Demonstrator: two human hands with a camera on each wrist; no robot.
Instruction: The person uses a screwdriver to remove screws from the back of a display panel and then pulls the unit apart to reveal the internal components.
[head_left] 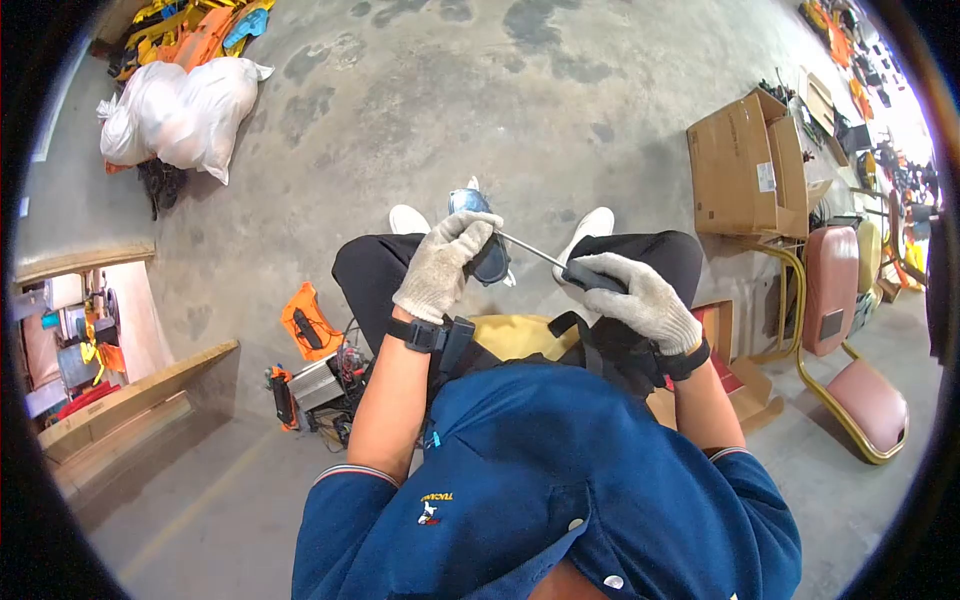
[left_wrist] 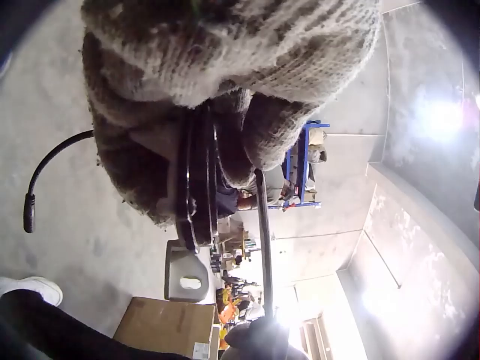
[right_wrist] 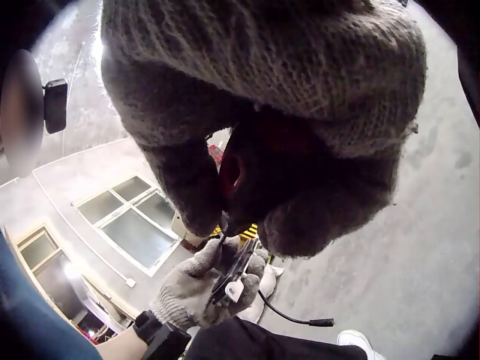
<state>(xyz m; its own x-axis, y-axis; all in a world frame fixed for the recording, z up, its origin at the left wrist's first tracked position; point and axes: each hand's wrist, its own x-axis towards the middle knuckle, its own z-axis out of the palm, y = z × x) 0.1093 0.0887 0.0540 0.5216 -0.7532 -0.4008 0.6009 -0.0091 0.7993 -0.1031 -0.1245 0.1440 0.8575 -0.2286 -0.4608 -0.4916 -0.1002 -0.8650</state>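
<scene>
My gloved left hand point(head_left: 447, 265) grips a dark device point(head_left: 490, 262) with a shiny blue part point(head_left: 466, 202) above the knees. Seen from the left wrist, the device point(left_wrist: 199, 184) is thin and layered, under the glove point(left_wrist: 225, 60); a black cable point(left_wrist: 46, 161) with a plug-like end sticks out nearby. My gloved right hand point(head_left: 640, 300) holds a screwdriver by its black handle point(head_left: 594, 277). The metal shaft point(head_left: 532, 248) points at the left hand's fingers; its tip is hidden. In the right wrist view, the right glove point(right_wrist: 262, 82) wraps the dark handle, beyond it the left hand point(right_wrist: 195, 289).
Orange and black parts point(head_left: 312, 325) lie on the floor by the left knee. A cardboard box point(head_left: 740, 175) and pink-padded chair point(head_left: 832, 290) stand on the right. White sacks point(head_left: 185, 115) sit at the upper left, near a wooden-edged frame point(head_left: 140, 395).
</scene>
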